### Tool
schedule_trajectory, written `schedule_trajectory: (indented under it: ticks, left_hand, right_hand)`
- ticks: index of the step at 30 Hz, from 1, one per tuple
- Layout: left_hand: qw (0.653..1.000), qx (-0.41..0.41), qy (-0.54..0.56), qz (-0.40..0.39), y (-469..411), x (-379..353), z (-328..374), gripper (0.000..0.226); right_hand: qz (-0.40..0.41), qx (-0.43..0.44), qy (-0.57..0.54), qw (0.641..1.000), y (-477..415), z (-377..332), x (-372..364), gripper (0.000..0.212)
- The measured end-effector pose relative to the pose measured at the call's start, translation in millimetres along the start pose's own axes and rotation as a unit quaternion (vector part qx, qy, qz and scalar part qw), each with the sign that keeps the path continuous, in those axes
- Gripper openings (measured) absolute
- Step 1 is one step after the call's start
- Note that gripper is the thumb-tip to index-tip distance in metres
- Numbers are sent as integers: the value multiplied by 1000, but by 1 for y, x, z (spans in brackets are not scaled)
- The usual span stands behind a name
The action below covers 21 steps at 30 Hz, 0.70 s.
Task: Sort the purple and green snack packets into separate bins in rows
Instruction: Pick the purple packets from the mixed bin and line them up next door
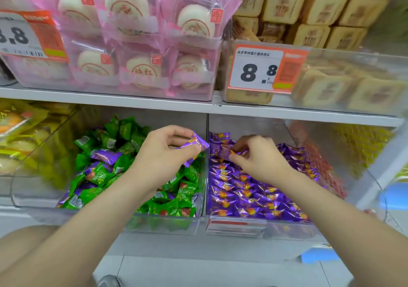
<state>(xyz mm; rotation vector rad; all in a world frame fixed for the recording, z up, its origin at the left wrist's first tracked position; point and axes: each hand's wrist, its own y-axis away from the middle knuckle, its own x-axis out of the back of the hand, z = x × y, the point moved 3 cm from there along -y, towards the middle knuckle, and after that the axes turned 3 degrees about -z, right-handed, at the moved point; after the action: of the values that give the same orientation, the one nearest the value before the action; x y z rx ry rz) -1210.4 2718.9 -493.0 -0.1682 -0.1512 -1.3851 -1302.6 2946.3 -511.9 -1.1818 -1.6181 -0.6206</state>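
left hand (163, 152) pinches purple packet (194, 146) over green bin (167, 222); right hand (258, 161) fingers pinch packets in purple bin (260, 226)

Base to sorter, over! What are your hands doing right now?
Left hand grips one shiny purple snack packet over left clear plastic bin. Right hand pinches another purple packet in right bin. Stray purple packets lie among green packets.

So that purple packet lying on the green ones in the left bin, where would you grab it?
Probably from above, pinching across its short width. The purple packet lies on top of the green packets, uncovered, long side running left to right, while the bin walls close off the sides.
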Motion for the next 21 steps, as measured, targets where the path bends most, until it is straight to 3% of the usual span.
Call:
schedule_trajectory:
  ticks: [12,17,21]
  left_hand:
    - [999,14,20,-23,0,3,1,22]
    - [1000,10,5,-24,1,7,0,22]
    - [999,-28,3,-34,4,8,5,24]
  right_hand:
    - [-19,70,61,995,-16,-14,-25,21]
    - [-39,78,76,993,-13,-15,-22,31]
    - [45,61,18,997,-4,-25,-5,25]
